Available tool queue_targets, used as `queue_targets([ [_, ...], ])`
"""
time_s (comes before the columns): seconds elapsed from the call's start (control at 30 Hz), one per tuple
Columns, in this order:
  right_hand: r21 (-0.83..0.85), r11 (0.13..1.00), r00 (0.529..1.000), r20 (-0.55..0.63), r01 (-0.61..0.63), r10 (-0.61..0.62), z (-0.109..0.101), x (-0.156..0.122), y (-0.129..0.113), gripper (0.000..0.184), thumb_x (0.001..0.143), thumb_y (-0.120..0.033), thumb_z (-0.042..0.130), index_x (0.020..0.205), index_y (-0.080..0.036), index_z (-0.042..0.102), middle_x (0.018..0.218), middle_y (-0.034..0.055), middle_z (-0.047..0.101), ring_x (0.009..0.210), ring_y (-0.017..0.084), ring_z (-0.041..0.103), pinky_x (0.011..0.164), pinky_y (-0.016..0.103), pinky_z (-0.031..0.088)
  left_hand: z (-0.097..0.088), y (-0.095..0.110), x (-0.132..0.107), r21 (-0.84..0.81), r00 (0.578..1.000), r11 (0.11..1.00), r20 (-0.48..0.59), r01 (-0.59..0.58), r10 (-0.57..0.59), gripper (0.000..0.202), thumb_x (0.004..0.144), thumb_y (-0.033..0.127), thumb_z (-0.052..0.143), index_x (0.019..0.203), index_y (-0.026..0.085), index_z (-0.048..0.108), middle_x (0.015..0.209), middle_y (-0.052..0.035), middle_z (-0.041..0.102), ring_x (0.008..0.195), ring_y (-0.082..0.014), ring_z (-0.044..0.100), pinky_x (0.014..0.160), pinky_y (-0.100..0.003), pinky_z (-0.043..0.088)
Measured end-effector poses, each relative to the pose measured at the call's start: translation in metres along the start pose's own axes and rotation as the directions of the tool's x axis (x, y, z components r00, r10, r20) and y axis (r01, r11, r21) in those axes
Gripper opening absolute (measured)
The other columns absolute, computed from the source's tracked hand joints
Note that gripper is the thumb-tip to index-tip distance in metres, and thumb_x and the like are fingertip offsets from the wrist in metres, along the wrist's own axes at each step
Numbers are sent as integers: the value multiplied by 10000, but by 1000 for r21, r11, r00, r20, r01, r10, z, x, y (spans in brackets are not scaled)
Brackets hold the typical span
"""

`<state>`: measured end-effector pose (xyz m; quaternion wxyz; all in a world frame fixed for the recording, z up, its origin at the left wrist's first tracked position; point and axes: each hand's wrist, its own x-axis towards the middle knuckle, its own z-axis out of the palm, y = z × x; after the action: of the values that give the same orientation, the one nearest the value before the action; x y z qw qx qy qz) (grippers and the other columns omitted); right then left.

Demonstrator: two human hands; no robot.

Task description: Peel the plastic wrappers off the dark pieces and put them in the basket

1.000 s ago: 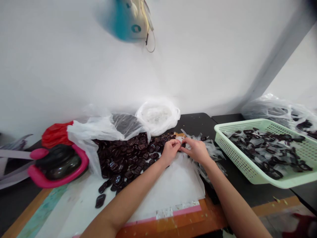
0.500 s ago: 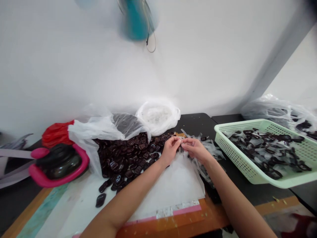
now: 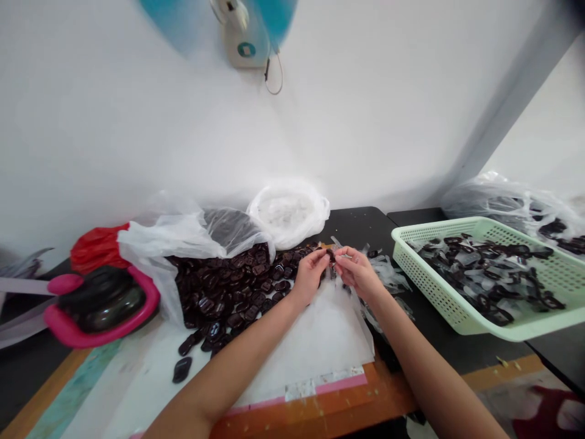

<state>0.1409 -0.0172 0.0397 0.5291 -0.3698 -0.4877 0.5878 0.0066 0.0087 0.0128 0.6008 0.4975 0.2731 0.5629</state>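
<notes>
Step in hand, as judged: close two-handed work on one small dark piece [image 3: 329, 253], held between the hands above a white sheet [image 3: 315, 341]. Next move appears to call for fine, steady fingertip control.

Left hand [image 3: 309, 277]: grip pinched on the dark piece.
Right hand [image 3: 360, 272]: fingers bent in just beside it; whether that grip holds anything, cannot tell.

Pile of pieces [image 3: 223, 280]: dark, glossy, flat, rounded.
Strips [image 3: 388, 273]: clear, thin, loose.
Basket [image 3: 427, 291]: pale green plastic, perforated, holding dark and clear parts.
Bag [image 3: 158, 241]: white, crumpled film.
Surface [image 3: 365, 221]: black, smooth.
</notes>
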Motion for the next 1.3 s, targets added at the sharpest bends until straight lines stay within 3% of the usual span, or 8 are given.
queue_targets([
  [0.17, -160, 983, 990, -100, 86, -103, 2, 2, 2, 364, 730, -468, 662, 965, -211, 556, 522, -57, 484, 374, 53, 282, 357, 187, 185, 5, 6, -4, -25, 994, 999, 110, 26, -23, 355, 821, 413, 582, 1027, 137, 665, 930, -80, 671, 846, -179, 605, 770, -298, 468],
  [0.37, -286, 925, 939, -165, 249, -303, 5, 1, 3, 267, 718, -415, 700, 737, -191, 555, 546, -26, 529, 468, 95, 430, 468, 231, 370, 6, 4, -5, -130, 989, 987, 125, 92, -75, 401, 802, 384, 625, 1125, 145, 631, 1005, -94, 665, 855, -177, 612, 797, -313, 464],
  [0.53, -372, 888, 945, -75, 269, -318, 1, 0, 1, 233, 716, -404, 698, 722, -182, 627, 556, -6, 558, 508, 119, 482, 520, 256, 403, 3, 4, -1, -237, 984, 960, 136, 149, -119, 374, 773, 406, 655, 1020, 126, 669, 925, -92, 675, 783, -168, 618, 753, -309, 470],
  [0.63, -337, 904, 942, -112, 262, -315, 1, 0, 0, 227, 742, -403, 669, 773, -179, 643, 586, 1, 568, 509, 114, 471, 499, 247, 382, 3, 6, -2, -265, 978, 943, 116, 200, -174, 318, 738, 379, 699, 931, 127, 686, 881, -75, 671, 759, -140, 608, 751, -280, 465],
  [0.73, -180, 959, 954, -168, 220, -250, 4, -1, -1, 237, 754, -416, 653, 772, -184, 610, 554, -17, 537, 449, 84, 403, 428, 217, 308, 2, 6, -4, -269, 968, 933, 141, 239, -207, 264, 742, 367, 696, 814, 113, 680, 798, -58, 650, 724, -122, 588, 721, -253, 459],
  [0.9, 7, 998, 998, -26, 59, -59, 2, 1, -1, 300, 731, -427, 679, 873, -168, 626, 616, -7, 589, 372, 32, 274, 362, 197, 170, -1, 5, -2, -296, 971, 926, 126, 234, -205, 279, 759, 372, 681, 874, 120, 650, 711, -27, 616, 644, -94, 559, 634, -216, 438],
  [1.13, 117, 985, 987, 105, -130, 118, -4, 1, 0, 279, 727, -419, 691, 773, -166, 582, 717, 23, 666, 351, 12, 231, 347, 181, 168, -5, 0, 1, -333, 972, 913, 78, 236, -222, 289, 703, 361, 735, 832, 124, 632, 713, -11, 625, 593, -73, 545, 636, -217, 444],
  [1.3, 170, 966, 980, 67, -194, 185, -6, 3, 4, 267, 693, -335, 733, 659, -143, 551, 656, 26, 651, 349, 2, 225, 334, 172, 172, -4, -2, 0, -318, 976, 922, 58, 219, -212, 278, 689, 325, 751, 850, 117, 660, 741, -26, 648, 637, -88, 570, 659, -223, 448],
])
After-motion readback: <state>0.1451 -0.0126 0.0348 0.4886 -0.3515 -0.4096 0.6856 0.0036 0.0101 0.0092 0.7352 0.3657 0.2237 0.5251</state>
